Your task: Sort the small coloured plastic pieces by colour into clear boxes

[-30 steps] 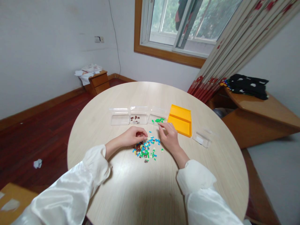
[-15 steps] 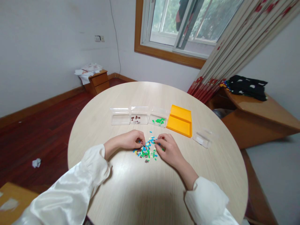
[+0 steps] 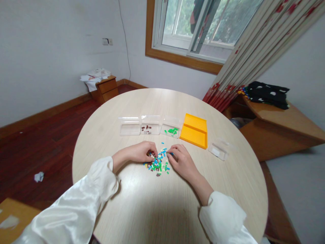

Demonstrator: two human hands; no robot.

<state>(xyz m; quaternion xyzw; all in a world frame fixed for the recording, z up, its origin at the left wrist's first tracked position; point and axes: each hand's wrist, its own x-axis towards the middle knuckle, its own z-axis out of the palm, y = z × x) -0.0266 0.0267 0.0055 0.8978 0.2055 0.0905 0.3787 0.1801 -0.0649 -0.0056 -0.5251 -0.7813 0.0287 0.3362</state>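
Observation:
A pile of small toy building bricks point(image 3: 158, 166) in green, blue, brown, yellow and cream lies spread on the table. My left hand point(image 3: 143, 151) rests at the pile's left edge, its fingers curled down in a pinch; whatever the fingertips grip is hidden. At the right edge, my right hand point(image 3: 182, 162) has thumb and fingers closed together, with a bit of a blue brick point(image 3: 172, 154) showing between them. Beyond the pile stand clear plastic boxes with raised lids: one bare box point(image 3: 130, 129), one with brown bricks point(image 3: 150, 129), one with green bricks point(image 3: 170, 130).
An open yellow case point(image 3: 194, 135) sits right of the clear boxes. Farther right is another small clear box point(image 3: 217, 151). Everything stands on a round pale wooden table point(image 3: 142, 210). Behind it are a window point(image 3: 193, 30) and a curtain point(image 3: 243, 51).
My right hand's thumb and fingers have drawn together, with blue now showing between them. My left hand's fingers have shifted slightly at the pile's left edge.

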